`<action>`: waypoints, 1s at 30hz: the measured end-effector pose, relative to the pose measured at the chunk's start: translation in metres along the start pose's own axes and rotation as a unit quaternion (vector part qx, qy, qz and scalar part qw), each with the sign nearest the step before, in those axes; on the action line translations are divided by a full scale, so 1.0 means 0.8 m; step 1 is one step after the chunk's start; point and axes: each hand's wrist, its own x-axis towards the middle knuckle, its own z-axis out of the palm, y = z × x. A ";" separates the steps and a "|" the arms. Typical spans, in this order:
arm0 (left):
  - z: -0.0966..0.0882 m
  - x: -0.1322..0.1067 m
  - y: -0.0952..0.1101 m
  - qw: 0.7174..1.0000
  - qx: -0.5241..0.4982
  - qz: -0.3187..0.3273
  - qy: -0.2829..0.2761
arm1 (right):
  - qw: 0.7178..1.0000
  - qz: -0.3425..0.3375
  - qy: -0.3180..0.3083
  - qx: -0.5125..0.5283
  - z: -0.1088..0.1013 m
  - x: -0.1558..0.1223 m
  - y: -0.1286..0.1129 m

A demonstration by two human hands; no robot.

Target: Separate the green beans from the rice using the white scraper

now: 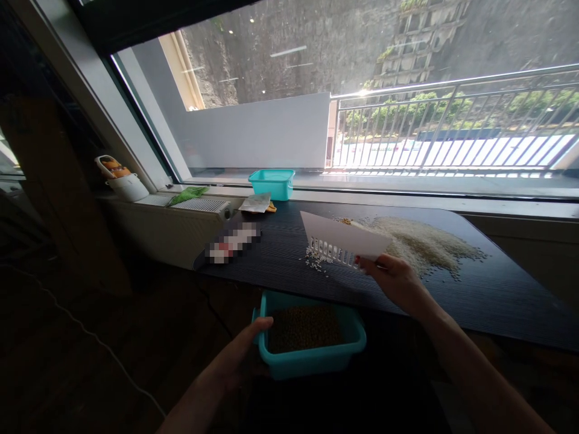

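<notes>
My left hand [246, 349] grips the left rim of a teal tub [312, 358] filled with small brown beans, held below the table's front edge. My right hand [391, 277] is closed on the edge of a white slotted basket [344, 240], tilted on its side over the dark table mat [497, 289]. A few white grains [314, 260] lie under the basket. A wide pile of rice [420, 244] spreads on the mat just right of the basket, with a few yellow beans [346, 221] at its far edge.
A second teal tub [271, 182] stands on the window sill. A plastic bag [256, 204] lies beside it. A white radiator [181, 223] with a green packet [187, 194] and a white pot [129, 185] is at the left. A white cable [81, 328] crosses the floor.
</notes>
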 end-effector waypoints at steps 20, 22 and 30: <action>-0.001 -0.007 0.009 1.000 0.024 0.001 0.011 | 0.999 -0.003 -0.023 0.030 0.002 -0.015 -0.010; 0.000 -0.007 0.008 1.000 0.018 0.001 0.009 | 0.998 -0.010 -0.039 0.044 0.005 -0.022 -0.013; -0.002 -0.004 0.007 1.000 0.022 0.009 -0.013 | 0.992 -0.045 -0.101 0.055 0.012 -0.058 -0.019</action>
